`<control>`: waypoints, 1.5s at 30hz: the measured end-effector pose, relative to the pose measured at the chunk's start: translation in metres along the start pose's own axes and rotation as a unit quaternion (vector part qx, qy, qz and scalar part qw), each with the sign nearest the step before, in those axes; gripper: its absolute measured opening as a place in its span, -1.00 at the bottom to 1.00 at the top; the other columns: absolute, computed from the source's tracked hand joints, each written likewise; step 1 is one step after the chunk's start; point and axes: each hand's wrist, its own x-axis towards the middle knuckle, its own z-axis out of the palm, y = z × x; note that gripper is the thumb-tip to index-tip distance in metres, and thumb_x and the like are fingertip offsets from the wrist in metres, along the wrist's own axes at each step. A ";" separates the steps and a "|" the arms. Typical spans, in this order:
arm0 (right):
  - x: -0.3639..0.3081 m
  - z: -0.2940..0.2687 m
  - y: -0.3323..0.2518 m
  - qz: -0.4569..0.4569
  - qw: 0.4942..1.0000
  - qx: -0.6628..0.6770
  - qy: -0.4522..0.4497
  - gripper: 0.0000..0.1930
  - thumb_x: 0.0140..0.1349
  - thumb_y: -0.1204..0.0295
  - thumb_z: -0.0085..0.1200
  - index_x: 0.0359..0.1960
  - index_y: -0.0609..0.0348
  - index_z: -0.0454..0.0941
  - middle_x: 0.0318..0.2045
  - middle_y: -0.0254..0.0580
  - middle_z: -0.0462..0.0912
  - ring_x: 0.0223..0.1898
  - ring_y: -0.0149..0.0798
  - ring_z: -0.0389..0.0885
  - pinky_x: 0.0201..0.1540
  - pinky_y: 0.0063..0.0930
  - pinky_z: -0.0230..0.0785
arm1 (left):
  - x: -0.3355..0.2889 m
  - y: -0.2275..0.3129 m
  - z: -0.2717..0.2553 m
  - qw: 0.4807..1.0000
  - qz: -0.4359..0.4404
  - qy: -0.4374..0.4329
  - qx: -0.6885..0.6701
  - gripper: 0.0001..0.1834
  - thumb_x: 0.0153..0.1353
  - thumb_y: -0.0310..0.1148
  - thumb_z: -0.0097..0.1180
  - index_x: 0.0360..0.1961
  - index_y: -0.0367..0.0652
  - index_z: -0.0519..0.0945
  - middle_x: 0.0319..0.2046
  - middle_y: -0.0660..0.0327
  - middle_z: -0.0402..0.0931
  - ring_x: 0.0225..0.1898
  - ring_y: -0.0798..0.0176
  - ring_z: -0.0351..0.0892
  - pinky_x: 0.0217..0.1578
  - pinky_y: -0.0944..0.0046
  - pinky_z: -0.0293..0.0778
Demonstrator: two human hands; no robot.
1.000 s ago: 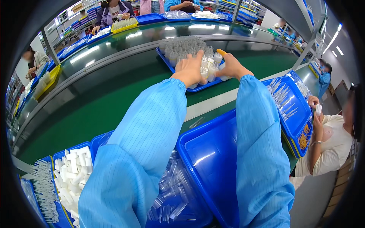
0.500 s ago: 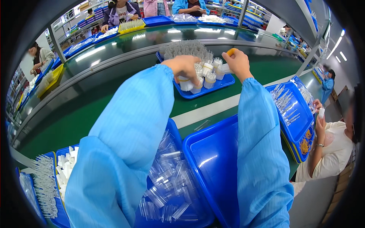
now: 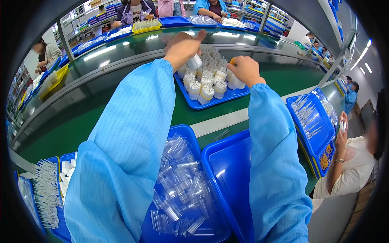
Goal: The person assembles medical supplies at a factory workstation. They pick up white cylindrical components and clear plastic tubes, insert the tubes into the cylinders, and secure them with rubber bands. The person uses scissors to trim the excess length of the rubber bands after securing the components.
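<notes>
A blue tray (image 3: 201, 106) on the green belt holds bundles of white-and-clear tubes (image 3: 206, 93) tied with yellowish bands. Behind them, many thin clear pieces (image 3: 212, 58) stand upright in it. My left hand (image 3: 183, 49) is raised over the tray's far left part, closed round a bundle of white tubes (image 3: 195, 62) that hangs tilted below the palm. At the tray's right side my right hand (image 3: 246, 69) has its fingers curled above some bundles (image 3: 236, 82). Something yellow-orange (image 3: 232, 61) shows at its fingertips; what those fingers grip is hidden.
Close to me, one blue tray (image 3: 184, 131) holds loose clear tubes, beside another blue tray (image 3: 227, 158). White pieces (image 3: 67, 174) and thin parts (image 3: 46, 194) fill trays at left. A co-worker (image 3: 348, 158) sits at right by stacked trays (image 3: 312, 117). A metal rail (image 3: 137, 62) runs behind.
My left hand has risen away from the front bundles toward the far left of the tray, lifting a bundle. My right hand has lowered slightly toward the bundles at the tray's right.
</notes>
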 end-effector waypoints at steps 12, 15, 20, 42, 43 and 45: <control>0.014 0.030 -0.058 0.050 0.993 -0.041 -0.098 -0.52 0.12 -0.01 -0.02 -0.12 0.12 0.56 -0.23 0.02 0.64 -0.08 -0.02 0.56 -0.04 -0.10 0.25 | 0.001 -0.033 -0.015 0.987 0.082 0.005 0.138 -0.50 -0.24 -0.08 0.36 -0.26 -0.15 0.62 -0.16 0.05 0.55 -0.04 0.08 0.50 -0.03 0.19 0.40; 0.013 0.031 -0.067 0.069 0.989 -0.028 -0.126 -0.44 -0.02 0.00 0.14 -0.07 0.14 0.51 -0.22 -0.02 0.65 -0.08 -0.04 0.57 -0.04 -0.15 0.26 | -0.005 -0.040 -0.012 0.982 0.115 -0.023 0.146 -0.53 -0.23 -0.09 0.37 -0.27 -0.10 0.63 -0.13 0.05 0.54 -0.02 0.06 0.49 -0.02 0.16 0.40; 0.013 0.030 -0.071 0.110 0.983 -0.012 -0.144 -0.32 -0.15 0.01 0.25 0.01 0.13 0.44 -0.20 -0.03 0.64 -0.04 -0.04 0.56 -0.04 -0.17 0.28 | -0.018 -0.054 0.006 0.955 0.223 0.014 0.194 -0.57 -0.21 -0.29 0.34 -0.25 -0.14 0.54 -0.19 0.05 0.44 -0.12 -0.08 0.48 -0.07 0.07 0.40; -0.030 -0.007 -0.086 -0.163 0.966 -0.041 -0.196 -0.60 -0.15 0.22 0.31 -0.22 0.05 0.59 -0.20 -0.14 0.48 -0.13 -0.06 0.49 -0.05 -0.16 0.29 | -0.005 -0.030 -0.043 0.931 0.233 -0.072 0.272 -0.55 -0.20 -0.03 0.33 -0.35 -0.12 0.62 -0.35 0.09 0.57 -0.22 0.04 0.55 -0.20 0.15 0.44; -0.032 -0.007 -0.084 -0.166 0.969 0.001 -0.181 -0.66 -0.12 0.26 0.27 -0.27 0.07 0.60 -0.25 -0.13 0.49 -0.19 -0.05 0.52 -0.12 -0.18 0.33 | -0.006 -0.026 -0.043 0.937 0.224 -0.070 0.260 -0.55 -0.20 -0.02 0.32 -0.36 -0.13 0.62 -0.36 0.08 0.57 -0.23 0.04 0.55 -0.21 0.15 0.44; -0.031 0.000 -0.091 -0.180 0.972 0.067 -0.132 -0.68 -0.15 0.31 0.26 -0.27 0.03 0.62 -0.28 -0.11 0.55 -0.23 -0.05 0.56 -0.15 -0.18 0.38 | -0.006 -0.019 -0.043 0.947 0.205 -0.071 0.236 -0.54 -0.19 0.00 0.31 -0.37 -0.14 0.63 -0.38 0.08 0.57 -0.24 0.04 0.56 -0.22 0.16 0.45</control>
